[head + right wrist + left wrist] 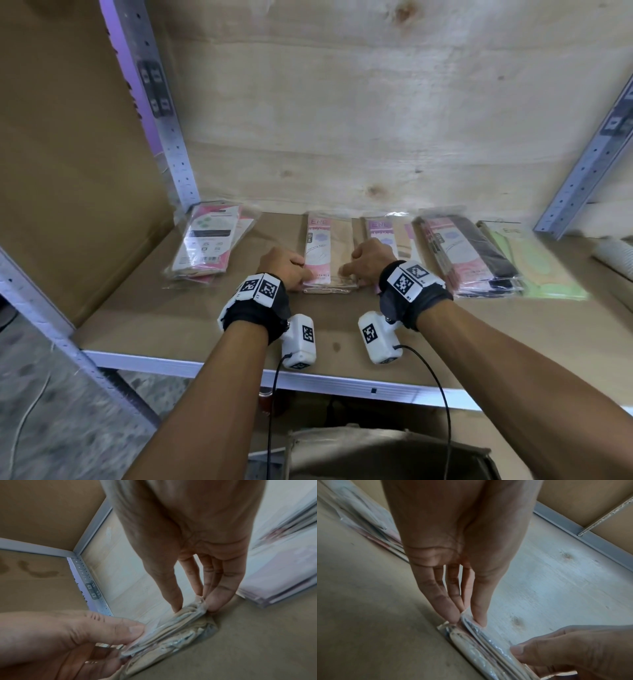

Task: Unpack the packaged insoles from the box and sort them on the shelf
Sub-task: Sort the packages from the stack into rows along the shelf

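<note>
Both hands pinching the near corners of the beige insole stack point(328, 260): left hand point(286, 265) w/ thumb on top, right hand point(368, 260) likewise. Stack sitting mid-shelf point(191, 329) btwn other piles. Probably light, floppy, slick film; gripping the edges looks best.

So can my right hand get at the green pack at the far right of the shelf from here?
Probably yes: the green pack lies uncovered near the shelf's front, though the right hand must first release the beige stack.
</note>
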Motion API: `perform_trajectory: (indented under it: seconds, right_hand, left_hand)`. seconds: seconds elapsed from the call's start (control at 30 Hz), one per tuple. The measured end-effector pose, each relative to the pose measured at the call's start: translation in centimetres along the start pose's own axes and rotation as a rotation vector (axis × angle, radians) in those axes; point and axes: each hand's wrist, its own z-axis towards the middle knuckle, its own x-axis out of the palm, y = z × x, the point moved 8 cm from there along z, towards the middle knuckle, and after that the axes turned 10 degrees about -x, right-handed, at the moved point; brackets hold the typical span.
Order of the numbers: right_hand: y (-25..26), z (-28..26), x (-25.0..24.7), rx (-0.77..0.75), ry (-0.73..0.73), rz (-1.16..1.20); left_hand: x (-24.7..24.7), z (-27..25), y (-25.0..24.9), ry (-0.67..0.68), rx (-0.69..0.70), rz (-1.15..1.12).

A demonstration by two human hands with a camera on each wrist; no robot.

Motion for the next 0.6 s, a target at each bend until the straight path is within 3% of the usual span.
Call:
perform_trajectory:
  seconds: [0.17,0.33,0.47,0.6]
  right_hand:
    - [0.7,0.1,-0.5,-0.039,0.0,-0.122]
    - [3.2,0.2,-1.5,-0.189,-0.127,-0.218]
    - [6.2,0.6,-0.5,-0.29,-0.119,-0.073]
    - [9.0,0.9,2.8,-0.239,0.029,0.233]
  left_hand:
    - [-1.0,-0.4,-0.2,-0.044,0.014,0.006]
    - [-6.0,-1.4,-0.1,-0.198,0.047,-0.116]
    - [-10.7,-2.5,0.9,-0.295,0.065,-0.167]
    - [-15.8,-3.0,3.0,-0.342,0.012,-0.243]
